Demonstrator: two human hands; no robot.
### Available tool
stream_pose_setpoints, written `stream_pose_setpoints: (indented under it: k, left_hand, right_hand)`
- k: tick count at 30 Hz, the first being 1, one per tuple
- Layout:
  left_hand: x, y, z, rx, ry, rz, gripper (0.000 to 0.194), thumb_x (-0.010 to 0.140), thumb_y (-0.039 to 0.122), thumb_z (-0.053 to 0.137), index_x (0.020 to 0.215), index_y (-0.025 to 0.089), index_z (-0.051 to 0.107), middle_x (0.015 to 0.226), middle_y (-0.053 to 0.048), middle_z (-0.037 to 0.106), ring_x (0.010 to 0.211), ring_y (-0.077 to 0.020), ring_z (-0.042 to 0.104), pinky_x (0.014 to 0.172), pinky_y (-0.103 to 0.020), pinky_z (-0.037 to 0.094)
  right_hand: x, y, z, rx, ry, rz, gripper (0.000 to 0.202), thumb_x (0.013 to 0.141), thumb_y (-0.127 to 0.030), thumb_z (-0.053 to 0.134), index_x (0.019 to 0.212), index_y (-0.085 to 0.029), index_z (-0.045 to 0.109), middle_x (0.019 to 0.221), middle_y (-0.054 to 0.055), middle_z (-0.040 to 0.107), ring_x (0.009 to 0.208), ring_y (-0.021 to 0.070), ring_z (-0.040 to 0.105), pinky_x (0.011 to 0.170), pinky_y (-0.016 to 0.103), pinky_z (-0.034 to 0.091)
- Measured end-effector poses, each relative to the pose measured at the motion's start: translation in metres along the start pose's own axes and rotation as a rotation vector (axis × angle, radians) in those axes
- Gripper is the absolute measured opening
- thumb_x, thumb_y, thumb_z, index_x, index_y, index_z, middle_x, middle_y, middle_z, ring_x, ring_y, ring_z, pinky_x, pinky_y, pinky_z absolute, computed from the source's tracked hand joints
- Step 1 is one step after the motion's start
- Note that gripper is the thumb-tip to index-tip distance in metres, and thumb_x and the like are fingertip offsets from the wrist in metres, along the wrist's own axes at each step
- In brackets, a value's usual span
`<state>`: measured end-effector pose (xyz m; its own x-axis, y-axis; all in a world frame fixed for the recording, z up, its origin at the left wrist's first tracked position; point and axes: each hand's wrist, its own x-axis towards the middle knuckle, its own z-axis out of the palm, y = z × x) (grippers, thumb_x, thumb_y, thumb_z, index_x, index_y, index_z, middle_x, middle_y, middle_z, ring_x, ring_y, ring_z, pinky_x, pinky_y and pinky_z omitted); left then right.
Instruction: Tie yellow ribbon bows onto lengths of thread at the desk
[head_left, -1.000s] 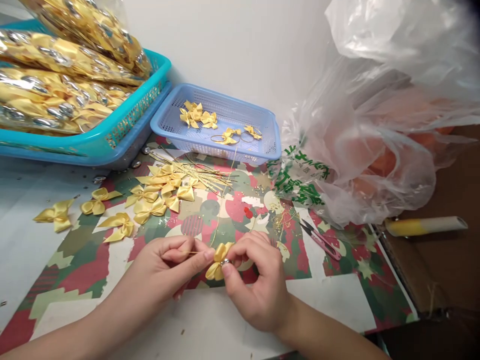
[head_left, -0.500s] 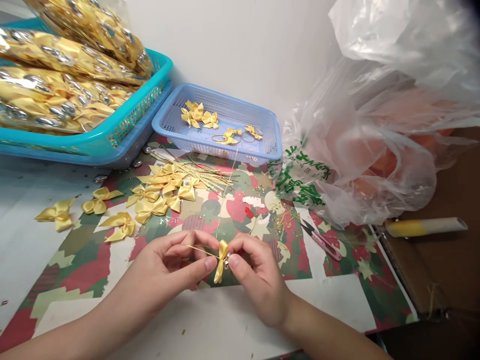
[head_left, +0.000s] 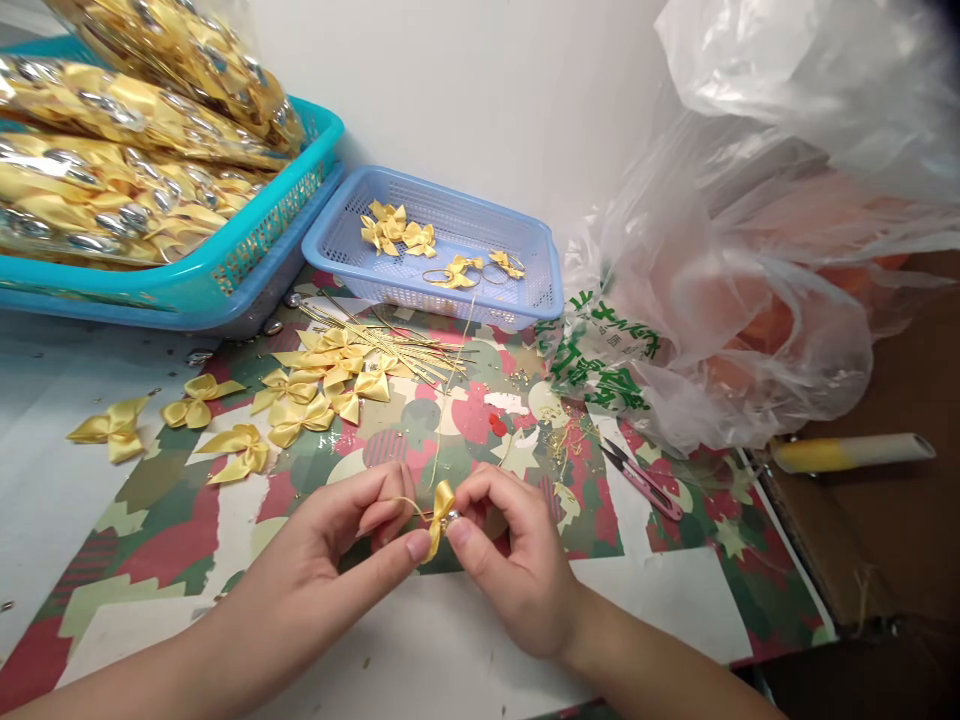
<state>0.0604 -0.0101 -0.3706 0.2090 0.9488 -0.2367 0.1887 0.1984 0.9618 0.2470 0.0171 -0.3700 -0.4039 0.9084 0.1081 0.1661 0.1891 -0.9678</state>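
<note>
A gold ribbon bow [head_left: 440,508] with a small silvery bead [head_left: 450,517] stands on edge between my hands. My right hand [head_left: 517,565] pinches the bead side of the bow between thumb and forefinger. My left hand [head_left: 341,545] has its fingers curled around a thin gold cord [head_left: 412,505] that runs to the bow; its thumb reaches the bow's left edge. Another stretch of thin cord [head_left: 441,430] leads up from the bow toward the blue basket. Several loose gold bows [head_left: 300,415] lie beyond my left hand, beside a bundle of gold ties [head_left: 405,345].
A blue basket [head_left: 435,180] holding several bows stands at the back. To the left, a turquoise basket [head_left: 259,225] carries bagged bows [head_left: 112,170]. Pink thread snips [head_left: 645,480] lie on the right, below a crumpled plastic bag [head_left: 757,300]. Patterned paper [head_left: 165,520] covers the tabletop.
My left fingers have moved up and apart from the thumb, and the cord beside them now curves. The bow has tilted slightly; my right hand stays almost in place.
</note>
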Motion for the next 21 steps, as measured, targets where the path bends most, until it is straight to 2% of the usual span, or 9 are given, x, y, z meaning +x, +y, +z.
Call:
stream_pose_setpoints:
  k: [3, 5, 14, 21]
  left_hand:
    - [0.0003, 0.0004, 0.0014, -0.035, -0.012, 0.018, 0.029, 0.086, 0.042, 0.062, 0.074, 0.021, 0.045, 0.078, -0.001, 0.052, 0.070, -0.0144, 0.053, 0.062, -0.022, 0.051]
    - [0.0010, 0.0009, 0.0025, -0.066, 0.003, 0.034, 0.026, 0.084, 0.038, 0.065, 0.077, 0.021, 0.047, 0.086, -0.003, 0.056, 0.076, -0.0153, 0.057, 0.066, -0.023, 0.055]
    - [0.0043, -0.0001, 0.0043, -0.189, 0.012, 0.019, 0.031, 0.083, 0.035, 0.071, 0.076, 0.020, 0.044, 0.099, -0.003, 0.054, 0.091, -0.0162, 0.058, 0.072, -0.023, 0.059]
    - [0.0030, -0.0020, 0.0024, -0.294, -0.019, -0.041, 0.031, 0.085, 0.036, 0.070, 0.075, 0.019, 0.045, 0.096, -0.001, 0.052, 0.081, -0.0124, 0.057, 0.066, -0.021, 0.056]
  right_hand:
    - [-0.0001, 0.0002, 0.0000, -0.004, 0.000, -0.015, 0.013, 0.087, -0.028, 0.056, 0.078, -0.018, 0.055, 0.067, -0.001, 0.054, 0.063, 0.0108, 0.047, 0.060, 0.023, 0.041]
    - [-0.0002, 0.0007, -0.0002, -0.001, -0.002, -0.014, 0.015, 0.087, -0.029, 0.055, 0.078, -0.018, 0.055, 0.067, -0.001, 0.054, 0.063, 0.0111, 0.047, 0.060, 0.023, 0.041]
    - [-0.0024, 0.0050, 0.0000, 0.045, -0.054, 0.061, 0.021, 0.093, -0.032, 0.050, 0.081, -0.017, 0.059, 0.071, 0.000, 0.054, 0.067, 0.0118, 0.048, 0.064, 0.024, 0.040]
    - [-0.0020, 0.0040, 0.0004, 0.102, -0.064, 0.112, 0.018, 0.092, -0.030, 0.053, 0.080, -0.017, 0.058, 0.069, -0.002, 0.050, 0.066, 0.0103, 0.045, 0.062, 0.022, 0.038]
